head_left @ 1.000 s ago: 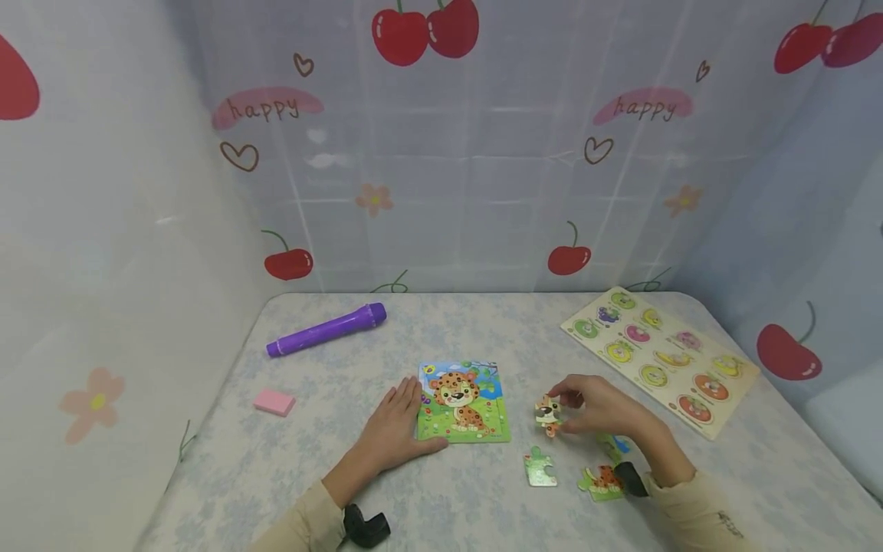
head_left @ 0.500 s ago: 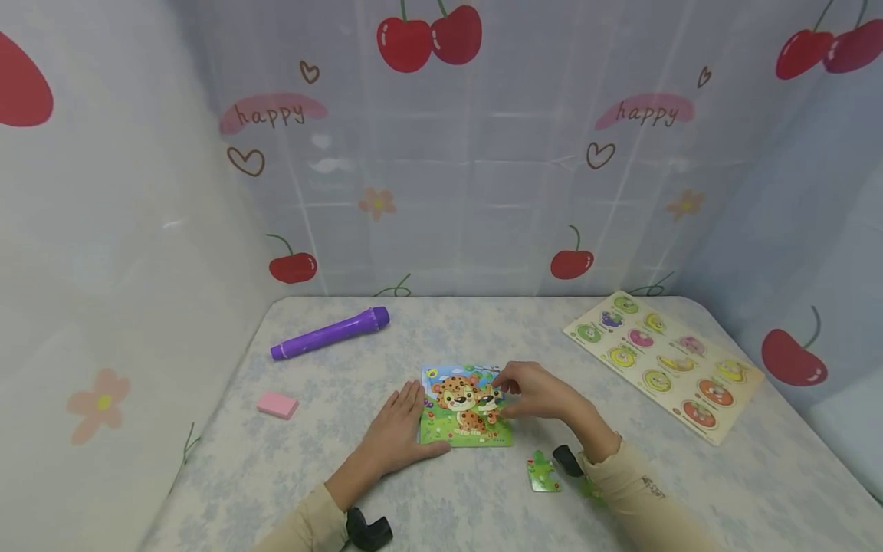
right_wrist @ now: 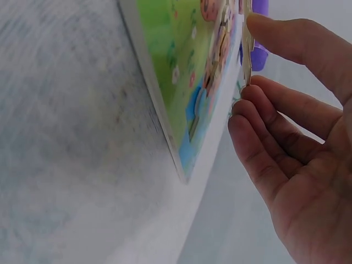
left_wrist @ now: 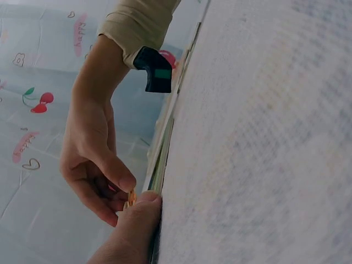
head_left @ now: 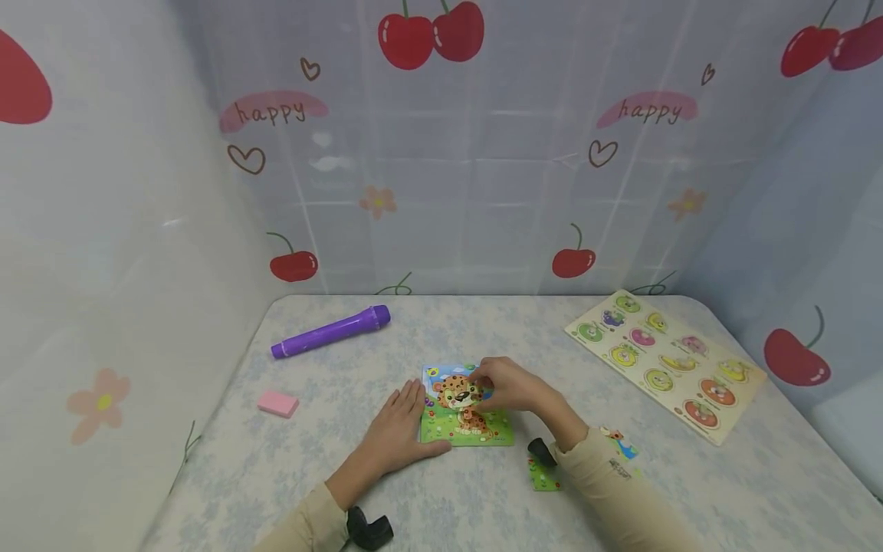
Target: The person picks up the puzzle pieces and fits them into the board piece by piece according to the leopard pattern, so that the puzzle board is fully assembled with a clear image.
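A square leopard puzzle board (head_left: 434, 435) lies on the table in the head view. My left hand (head_left: 388, 431) rests along its left side, fingers straight and thumb at the near edge. Over the board, my right hand (head_left: 513, 387) pinches a thin jigsaw piece between thumb and fingers. In the right wrist view that puzzle piece (right_wrist: 247, 52) is seen edge-on, raised off the board. Orange shows on the same piece (left_wrist: 131, 197) in the left wrist view, behind the left thumb (left_wrist: 144, 212). The right hand hides part of the board.
Loose puzzle pieces lie near the right forearm, one green (head_left: 545, 477) and one with blue (head_left: 623, 443), partly covered by the sleeve. A fruit picture board (head_left: 645, 368) lies at right. A purple toy microphone (head_left: 331, 333) and a pink block (head_left: 278, 404) are at left.
My right hand has carried the puzzle piece leftward from beside the loose pieces to over the board, moving slightly farther left in the last half second. My left hand has stayed put.
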`<state>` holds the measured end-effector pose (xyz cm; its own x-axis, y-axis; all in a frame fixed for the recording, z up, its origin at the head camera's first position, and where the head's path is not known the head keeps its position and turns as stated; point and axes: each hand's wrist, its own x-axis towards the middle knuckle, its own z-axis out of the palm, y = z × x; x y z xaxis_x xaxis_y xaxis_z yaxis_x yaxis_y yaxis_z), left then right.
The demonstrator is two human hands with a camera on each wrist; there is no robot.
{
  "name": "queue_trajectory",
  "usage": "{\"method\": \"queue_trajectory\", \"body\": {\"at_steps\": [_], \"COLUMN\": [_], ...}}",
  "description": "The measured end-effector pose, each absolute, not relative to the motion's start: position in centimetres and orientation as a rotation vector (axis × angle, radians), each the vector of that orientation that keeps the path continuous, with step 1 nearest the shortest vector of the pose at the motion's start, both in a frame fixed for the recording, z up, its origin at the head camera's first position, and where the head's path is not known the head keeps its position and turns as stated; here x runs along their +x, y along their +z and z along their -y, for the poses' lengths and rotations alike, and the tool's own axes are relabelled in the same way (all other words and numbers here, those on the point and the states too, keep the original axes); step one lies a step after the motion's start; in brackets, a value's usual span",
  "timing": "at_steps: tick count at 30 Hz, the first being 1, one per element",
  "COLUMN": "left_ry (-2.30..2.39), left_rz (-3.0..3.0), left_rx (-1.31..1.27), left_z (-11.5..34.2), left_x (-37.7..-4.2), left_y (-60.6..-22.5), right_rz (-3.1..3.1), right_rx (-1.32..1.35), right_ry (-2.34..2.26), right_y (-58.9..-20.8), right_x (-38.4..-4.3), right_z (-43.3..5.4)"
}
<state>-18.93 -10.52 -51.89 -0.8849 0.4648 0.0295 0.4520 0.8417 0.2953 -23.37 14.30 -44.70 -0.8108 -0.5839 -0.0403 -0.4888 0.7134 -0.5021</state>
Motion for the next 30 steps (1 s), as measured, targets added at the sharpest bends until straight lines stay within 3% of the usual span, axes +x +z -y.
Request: {"method": "queue_trajectory", "body": {"at_steps": [30], "left_ry": [0.442], "left_rz": [-2.960], "left_rx": [0.727], "left_z": [10.54], "left_x": [-18.85], "left_y": [-51.61], "right_rz": [-2.695], "right_rx": [-0.796], "right_ry": [-0.665], "right_y": [-45.45], "right_x": [-24.05], "right_z": [-13.37]}}
